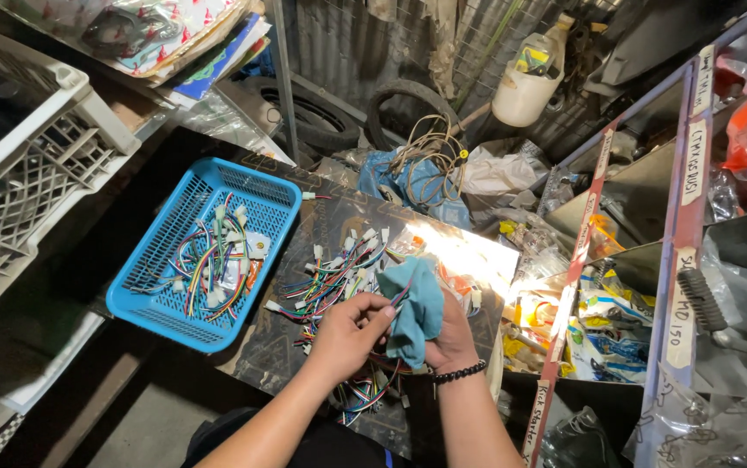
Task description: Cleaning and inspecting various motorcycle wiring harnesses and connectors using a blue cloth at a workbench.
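My right hand (453,334) grips a teal cloth (412,308), and my left hand (352,329) pinches a wire at that cloth's edge. Both sit over the heap of coloured wire connectors (334,277) on the table (460,251), just right of the blue basket (161,251), which holds more of them.

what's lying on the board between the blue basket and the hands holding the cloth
In the head view, a loose pile of multicoloured wire harnesses with white connectors lies on the dark board between the blue basket and the left hand.
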